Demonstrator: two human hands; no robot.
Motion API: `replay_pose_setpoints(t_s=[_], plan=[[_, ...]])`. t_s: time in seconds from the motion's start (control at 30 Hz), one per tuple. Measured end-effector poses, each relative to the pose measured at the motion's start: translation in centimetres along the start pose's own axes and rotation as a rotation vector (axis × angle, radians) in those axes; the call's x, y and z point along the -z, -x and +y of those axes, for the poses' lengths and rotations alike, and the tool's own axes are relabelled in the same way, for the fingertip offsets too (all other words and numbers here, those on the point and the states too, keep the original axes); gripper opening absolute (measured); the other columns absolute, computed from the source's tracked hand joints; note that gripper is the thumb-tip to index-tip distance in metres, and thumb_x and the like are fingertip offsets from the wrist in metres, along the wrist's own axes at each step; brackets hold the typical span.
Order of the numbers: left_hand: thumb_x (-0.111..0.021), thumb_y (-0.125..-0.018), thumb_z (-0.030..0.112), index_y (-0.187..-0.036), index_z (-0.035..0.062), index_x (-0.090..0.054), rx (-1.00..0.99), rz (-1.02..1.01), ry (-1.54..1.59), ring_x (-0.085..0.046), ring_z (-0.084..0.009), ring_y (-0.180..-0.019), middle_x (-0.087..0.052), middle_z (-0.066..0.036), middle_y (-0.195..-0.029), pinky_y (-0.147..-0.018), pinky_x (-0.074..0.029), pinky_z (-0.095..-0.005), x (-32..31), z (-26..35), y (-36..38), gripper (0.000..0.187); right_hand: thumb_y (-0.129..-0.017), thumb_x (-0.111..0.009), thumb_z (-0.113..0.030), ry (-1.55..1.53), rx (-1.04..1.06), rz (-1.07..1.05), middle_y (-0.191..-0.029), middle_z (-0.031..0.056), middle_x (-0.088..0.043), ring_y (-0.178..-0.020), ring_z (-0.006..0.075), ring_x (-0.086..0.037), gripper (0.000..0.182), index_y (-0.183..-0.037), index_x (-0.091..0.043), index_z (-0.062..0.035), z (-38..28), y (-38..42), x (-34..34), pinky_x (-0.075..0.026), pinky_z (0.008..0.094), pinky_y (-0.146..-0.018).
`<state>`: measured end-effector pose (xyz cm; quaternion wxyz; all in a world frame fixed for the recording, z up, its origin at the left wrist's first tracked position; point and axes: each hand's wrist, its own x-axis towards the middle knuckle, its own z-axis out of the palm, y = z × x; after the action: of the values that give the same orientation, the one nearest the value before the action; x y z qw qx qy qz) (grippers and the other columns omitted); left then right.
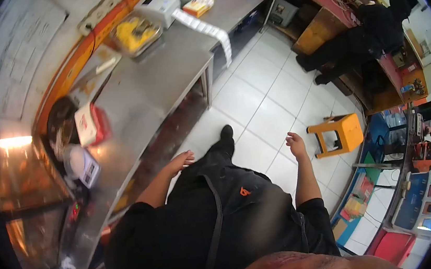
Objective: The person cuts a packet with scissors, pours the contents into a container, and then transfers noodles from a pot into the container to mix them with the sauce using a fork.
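My left hand hangs in the air beside the steel table, fingers loosely apart and nothing in them. My right hand is held out over the tiled floor, its fingers slightly bent and empty. Nearest to it is an orange plastic stool, which it does not touch. On the table stand a digital scale, a red and white pack and a clear tray with yellow contents. Farther along, a white printer has a long strip of labels hanging over the table edge.
A lit glass cabinet stands at the left. A person in black is by the wooden counter at the upper right. Shelving with a blue and green top lines the right. White floor tiles lie ahead.
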<state>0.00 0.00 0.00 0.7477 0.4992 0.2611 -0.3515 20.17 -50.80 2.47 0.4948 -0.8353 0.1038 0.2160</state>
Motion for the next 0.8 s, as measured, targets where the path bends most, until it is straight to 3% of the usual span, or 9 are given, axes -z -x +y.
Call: replay_pose_setpoints(t_s=[0.17,0.27,0.3,0.33,0.37,0.4,0.53,0.7,0.8], plan=[[-0.042,-0.096,0.052,-0.137,0.0088,-0.039,-0.194,-0.035,-0.018,-0.052,-0.0218,-0.115,-0.053,-0.010,-0.131,-0.096,-0.038,-0.0409,-5.7,18.1,-11.2,0.060,-0.081,-0.066,-0.027,0.474,-0.019,0.199,-0.101,0.0196,-0.066,-0.093,0.0314,-0.064,0.041,-0.115,-0.062,-0.0050,-0.4,-8.7,7.0,-0.050,0.0391,-0.084],[-0.044,-0.097,0.046,-0.133,0.0104,-0.043,-0.306,0.016,-0.198,-0.052,-0.0180,-0.113,-0.056,-0.007,-0.125,-0.095,-0.039,-0.0372,-9.3,30.3,-17.8,0.051,-0.081,-0.066,-0.032,0.551,-0.081,0.202,-0.100,0.0200,-0.067,-0.094,0.0363,-0.063,0.037,-0.103,-0.065,-0.0028,8.1,-10.1,9.9,-0.049,0.0433,-0.084],[-0.045,-0.097,0.043,-0.132,0.0108,-0.044,-0.343,0.025,-0.256,-0.052,-0.0167,-0.113,-0.057,-0.006,-0.124,-0.094,-0.039,-0.0354,-10.6,34.5,-19.6,0.047,-0.089,-0.056,-0.036,0.979,-0.029,-0.129,-0.109,0.0219,-0.064,-0.109,0.0361,-0.058,0.037,-0.106,-0.065,-0.0049,13.3,-12.0,11.2,-0.045,0.0448,-0.093],[-0.052,-0.095,0.039,-0.130,0.0087,-0.047,-0.408,0.021,-0.284,-0.054,-0.0150,-0.107,-0.059,-0.005,-0.119,-0.094,-0.039,-0.0352,-11.3,38.0,-22.6,0.046,-0.092,-0.049,-0.035,1.030,-0.128,-0.192,-0.108,0.0213,-0.064,-0.106,0.0360,-0.058,0.036,-0.100,-0.067,-0.0043,17.2,-12.1,11.5,-0.046,0.0455,-0.092],[-0.055,-0.095,0.032,-0.127,0.0067,-0.049,-0.499,0.016,-0.362,-0.055,-0.0140,-0.105,-0.060,-0.005,-0.116,-0.094,-0.041,-0.0325,-12.4,41.9,-25.0,0.042,-0.091,-0.051,-0.032,0.671,-0.375,-0.164,-0.108,0.0188,-0.065,-0.104,0.0358,-0.059,0.034,-0.100,-0.067,-0.0037,14.5,-9.9,11.8,-0.047,0.0449,-0.090],[-0.058,-0.094,0.025,-0.125,0.0048,-0.050,-0.584,0.010,-0.439,-0.055,-0.0129,-0.103,-0.060,-0.005,-0.114,-0.093,-0.042,-0.0298,-13.7,45.8,-27.2,0.038,-0.092,-0.051,-0.032,1.005,-0.078,-0.247,-0.107,0.0163,-0.066,-0.105,0.0317,-0.060,0.032,-0.100,-0.068,-0.0070,18.3,-9.2,12.1,-0.047,0.0433,-0.090],[-0.058,-0.092,0.016,-0.122,0.0030,-0.051,-0.697,-0.057,-0.401,-0.055,-0.0136,-0.101,-0.060,-0.006,-0.113,-0.091,-0.044,-0.0278,-17.7,58.2,-36.5,0.033,-0.092,-0.050,-0.032,0.513,-0.545,-0.230,-0.108,0.0180,-0.065,-0.105,0.0335,-0.060,0.033,-0.104,-0.066,-0.0054,16.8,-9.1,10.8,-0.047,0.0435,-0.091],[-0.058,-0.092,0.012,-0.117,0.0001,-0.054,-0.779,0.067,-0.506,-0.056,-0.0130,-0.100,-0.061,-0.007,-0.108,-0.093,-0.044,-0.0277,-20.9,69.2,-47.1,0.028,-0.091,-0.050,-0.032,0.383,-0.564,-0.217,-0.109,0.0200,-0.064,-0.105,0.0357,-0.059,0.036,-0.109,-0.063,-0.0034,13.0,-21.8,13.1,-0.046,0.0439,-0.093],[-0.062,-0.089,0.012,-0.114,0.0013,-0.056,-0.770,0.120,-0.339,-0.057,-0.0106,-0.092,-0.062,-0.004,-0.103,-0.085,-0.046,-0.0253,-21.4,74.0,-53.2,0.027,-0.091,-0.049,-0.032,0.403,-0.455,-0.145,-0.109,0.0213,-0.064,-0.105,0.0371,-0.059,0.038,-0.111,-0.062,-0.0022,9.6,-33.3,18.2,-0.045,0.0440,-0.093]])
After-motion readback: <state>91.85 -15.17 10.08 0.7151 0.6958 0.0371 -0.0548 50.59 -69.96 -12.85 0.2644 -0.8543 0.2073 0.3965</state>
